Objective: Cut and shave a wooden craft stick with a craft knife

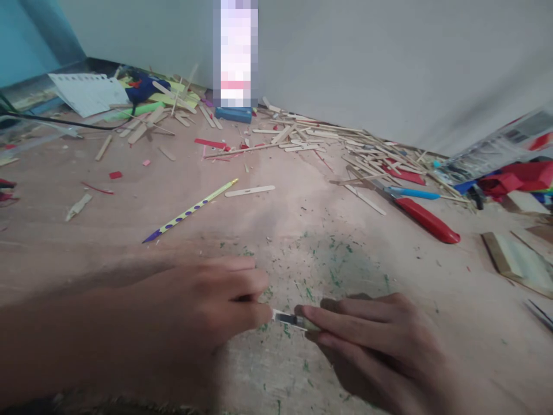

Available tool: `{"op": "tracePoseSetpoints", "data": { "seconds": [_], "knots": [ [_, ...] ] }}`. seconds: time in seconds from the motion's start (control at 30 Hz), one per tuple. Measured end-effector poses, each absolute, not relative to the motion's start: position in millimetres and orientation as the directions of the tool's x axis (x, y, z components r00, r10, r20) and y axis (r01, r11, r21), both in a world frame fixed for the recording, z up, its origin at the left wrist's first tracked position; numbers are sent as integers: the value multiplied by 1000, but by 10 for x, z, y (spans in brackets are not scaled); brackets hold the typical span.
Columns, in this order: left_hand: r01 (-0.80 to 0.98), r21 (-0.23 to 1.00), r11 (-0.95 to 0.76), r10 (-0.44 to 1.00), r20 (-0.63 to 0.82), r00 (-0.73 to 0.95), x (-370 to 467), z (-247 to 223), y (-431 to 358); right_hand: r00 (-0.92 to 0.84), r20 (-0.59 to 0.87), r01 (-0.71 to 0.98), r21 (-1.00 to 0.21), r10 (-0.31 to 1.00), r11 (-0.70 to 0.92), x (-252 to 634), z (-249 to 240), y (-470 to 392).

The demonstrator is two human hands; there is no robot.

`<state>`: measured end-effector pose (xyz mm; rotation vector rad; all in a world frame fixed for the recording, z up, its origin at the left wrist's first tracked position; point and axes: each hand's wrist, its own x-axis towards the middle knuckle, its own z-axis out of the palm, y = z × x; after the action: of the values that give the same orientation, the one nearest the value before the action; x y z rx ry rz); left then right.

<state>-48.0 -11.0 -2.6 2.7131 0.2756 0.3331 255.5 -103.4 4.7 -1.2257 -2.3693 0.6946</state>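
Note:
In front of me, my left hand [233, 302] pinches the left end of a small slim white piece with a dark strip [287, 319]. My right hand [367, 337] is closed on its right end, with thumb and fingers pressed together. The fingers cover both ends, so I cannot make out what kind of thing it is. Green crumbs [337, 268] are scattered on the table under and beyond the hands. Beyond my left hand lies a yellow pencil with purple spots [190, 212], near a single craft stick [249, 191].
Many craft sticks [311, 138] lie heaped along the wall. On the right are a red-handled tool [427, 220], a blue pen-like tool [415, 193] and a wooden block [503, 256]. A torn notebook sheet [88, 95] lies at the back left. A phone-like blurred screen [235, 52] stands on a blue base [233, 114].

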Motion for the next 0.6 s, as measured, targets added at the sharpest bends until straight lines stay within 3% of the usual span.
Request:
{"op": "tracePoseSetpoints", "data": {
  "seconds": [0.2, 0.37, 0.6],
  "knots": [
    [110, 407, -907, 218, 228, 949, -468, -70, -112, -553, 141, 632, -572, 821, 523, 2496, 30, -1023],
    [141, 412, -900, 254, 234, 938, -485, -32, -128, -554, 57, 633, -619, 830, 465, 2605, 12, -1069],
    [164, 420, -892, 270, 204, 941, -478, -33, -166, -604, 13, 665, -544, 797, 513, 2707, 111, -1100]
  ]
}}
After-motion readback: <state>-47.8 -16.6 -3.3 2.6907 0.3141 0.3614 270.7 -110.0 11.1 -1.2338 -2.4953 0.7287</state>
